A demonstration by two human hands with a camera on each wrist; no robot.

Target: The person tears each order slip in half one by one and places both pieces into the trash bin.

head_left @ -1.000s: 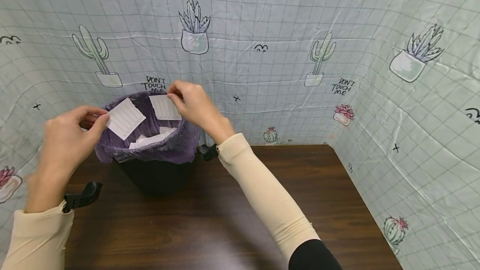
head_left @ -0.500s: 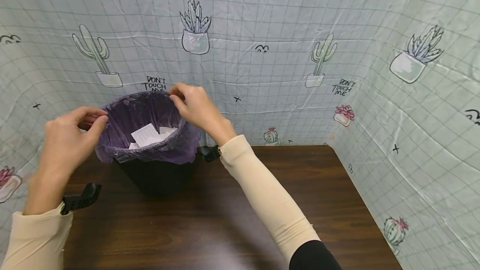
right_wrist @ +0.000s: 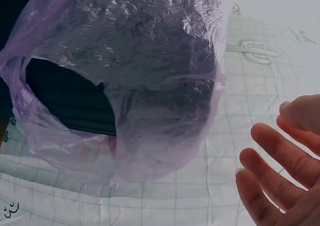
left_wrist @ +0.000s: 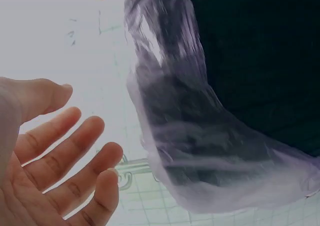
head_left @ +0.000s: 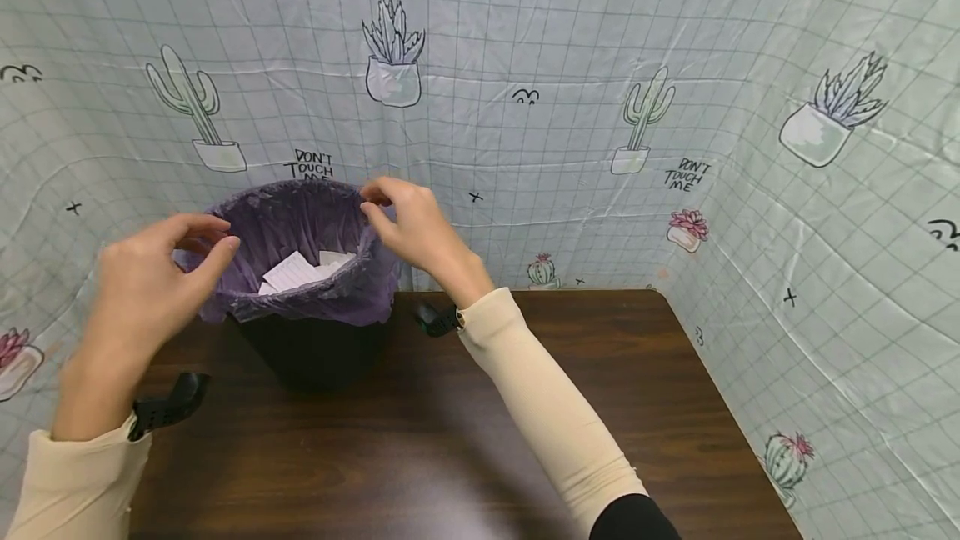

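Note:
A dark trash bin [head_left: 315, 357] lined with a purple plastic bag [head_left: 300, 307] stands at the back left of the table in the head view. White paper pieces [head_left: 292, 272] lie inside it. At the bin's left rim my left hand [head_left: 153, 273] holds nothing, its fingers loosely bent and apart from the thumb. My right hand [head_left: 412, 227] is beside the right rim, also with nothing in it. Both wrist views show relaxed fingers, with the bag's overhang [left_wrist: 175, 136] near the left hand and the same purple overhang [right_wrist: 160, 136] near the right.
The brown wooden table [head_left: 600, 390] stretches to the right and in front of the bin. A curtain [head_left: 525, 132] printed with cacti and a grid hangs behind and along the sides.
Both hands let go of a ruled paper piece each, and the pieces dropped into the bin. Since then the right hand has drawn right and the left hand's fingers have spread slightly.

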